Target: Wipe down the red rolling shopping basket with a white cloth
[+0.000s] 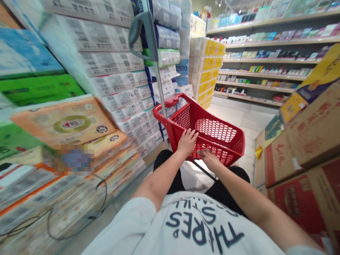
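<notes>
Two bare hands met at the near end of a red perforated plastic shopping basket [212,129], seen from the one head-worn view. The basket stood low on the pale tiled floor [239,117], just ahead of the person's knees in the middle of the aisle. Its grey pull handle on a metal stem [148,35] rose upright from the near left corner.

The left hand [187,141] lay over the near rim, palm down, with its fingers spread and draped into the basket, loose rather than clenched. The right hand [209,157] sat lower, touching the outside of the near wall. From where I stood I could not tell whether its fingers had closed on anything.

Wrapped tissue packs in orange, green and white [79,124] were stacked high on the person's left, close to the basket. Brown and red cardboard boxes [305,148] were piled on the right. A tall block of yellow-wrapped paper rolls [209,67] stood farther down the aisle, and long wall shelves of small goods [265,56] ran beyond it. A white T-shirt with dark lettering [196,226] filled the bottom of the view.
</notes>
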A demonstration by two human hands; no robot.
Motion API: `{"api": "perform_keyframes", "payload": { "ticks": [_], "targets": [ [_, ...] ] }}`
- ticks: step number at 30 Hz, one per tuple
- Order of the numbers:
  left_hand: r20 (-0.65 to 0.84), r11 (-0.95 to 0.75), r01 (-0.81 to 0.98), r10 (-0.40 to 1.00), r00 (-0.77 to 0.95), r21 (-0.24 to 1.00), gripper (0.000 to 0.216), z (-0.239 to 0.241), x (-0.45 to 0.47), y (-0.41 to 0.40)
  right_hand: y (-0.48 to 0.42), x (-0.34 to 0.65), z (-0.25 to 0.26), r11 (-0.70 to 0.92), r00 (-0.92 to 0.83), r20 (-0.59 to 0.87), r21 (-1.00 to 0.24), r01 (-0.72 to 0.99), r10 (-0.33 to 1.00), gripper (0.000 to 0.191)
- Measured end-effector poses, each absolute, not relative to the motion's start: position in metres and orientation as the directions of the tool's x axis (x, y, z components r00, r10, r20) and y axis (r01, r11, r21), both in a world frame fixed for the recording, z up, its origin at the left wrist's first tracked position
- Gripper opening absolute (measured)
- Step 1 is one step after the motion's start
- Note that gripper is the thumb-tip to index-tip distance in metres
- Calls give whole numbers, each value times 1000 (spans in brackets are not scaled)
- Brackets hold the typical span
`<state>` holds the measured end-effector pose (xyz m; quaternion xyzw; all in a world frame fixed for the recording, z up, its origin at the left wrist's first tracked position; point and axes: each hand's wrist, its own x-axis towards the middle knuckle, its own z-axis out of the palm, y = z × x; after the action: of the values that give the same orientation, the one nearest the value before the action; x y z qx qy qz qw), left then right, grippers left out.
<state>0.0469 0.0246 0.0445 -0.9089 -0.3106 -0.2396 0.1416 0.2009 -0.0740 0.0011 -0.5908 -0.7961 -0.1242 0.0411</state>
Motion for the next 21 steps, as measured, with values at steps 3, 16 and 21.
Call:
{"api": "perform_keyframes", "payload": {
  "ticks": [3,16,21],
  "targets": [
    [509,-779,620,499,701,-91,46,49,44,26,-67,190,9,283,-315,280,147,948,907,42],
    [558,-678,729,571,602,-91,57,39,22,32,-67,187,5,277,-295,370,102,955,881,46],
    [569,-662,744,580,582,-86,53,44,15,32,-70,182,2,304,-317,223,95,948,922,44]
  ]
}}
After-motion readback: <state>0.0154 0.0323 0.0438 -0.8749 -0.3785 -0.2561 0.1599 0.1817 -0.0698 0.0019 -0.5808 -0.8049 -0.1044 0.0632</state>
